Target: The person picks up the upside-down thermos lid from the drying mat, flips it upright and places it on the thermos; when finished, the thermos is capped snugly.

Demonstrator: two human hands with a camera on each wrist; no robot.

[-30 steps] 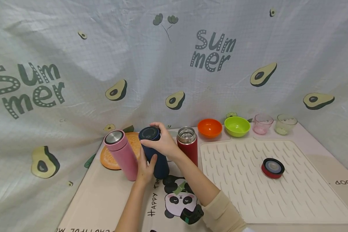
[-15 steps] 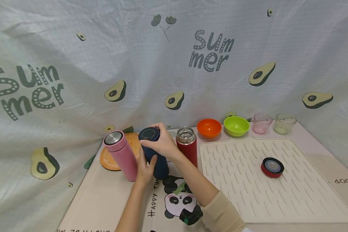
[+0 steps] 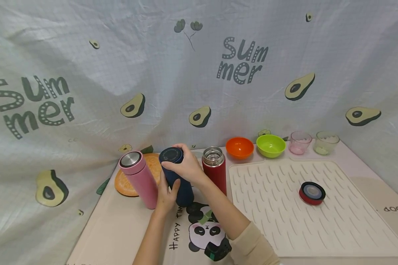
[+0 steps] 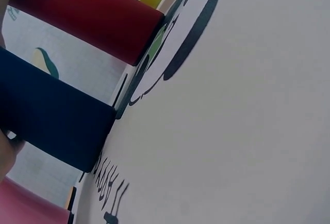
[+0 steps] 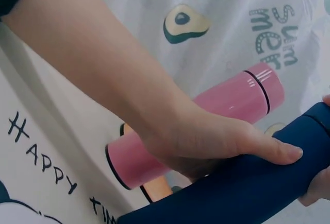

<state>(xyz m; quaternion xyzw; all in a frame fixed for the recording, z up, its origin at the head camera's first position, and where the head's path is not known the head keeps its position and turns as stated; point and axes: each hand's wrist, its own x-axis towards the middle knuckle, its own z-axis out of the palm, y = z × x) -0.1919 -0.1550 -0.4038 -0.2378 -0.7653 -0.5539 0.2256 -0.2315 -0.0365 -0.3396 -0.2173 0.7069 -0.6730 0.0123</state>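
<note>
A navy thermos (image 3: 185, 194) stands on the table, tilted in the head view. My left hand (image 3: 166, 194) grips its body from the left. Over the top, my right hand (image 3: 188, 167) holds the dark lid (image 3: 170, 154), thumb in front and fingers behind. The lid sits on the bottle. Just left is a pink thermos (image 3: 142, 184) with its silver-topped lid on. To the right, a red thermos (image 3: 215, 173) has an uncovered steel mouth, partly behind my right forearm. The right wrist view shows my left thumb along the navy body; few right fingers show there.
The red lid (image 3: 312, 193) lies on a ribbed cream mat (image 3: 272, 221) at right. Along the back stand an orange bowl (image 3: 240, 148), a green bowl (image 3: 271, 146), a pink glass (image 3: 300, 142) and a greenish glass (image 3: 326, 142). An orange-slice placemat (image 3: 123, 186) lies behind the pink thermos.
Both hands stay on the navy thermos and its lid with hardly any visible movement. The head view has shifted slightly.
</note>
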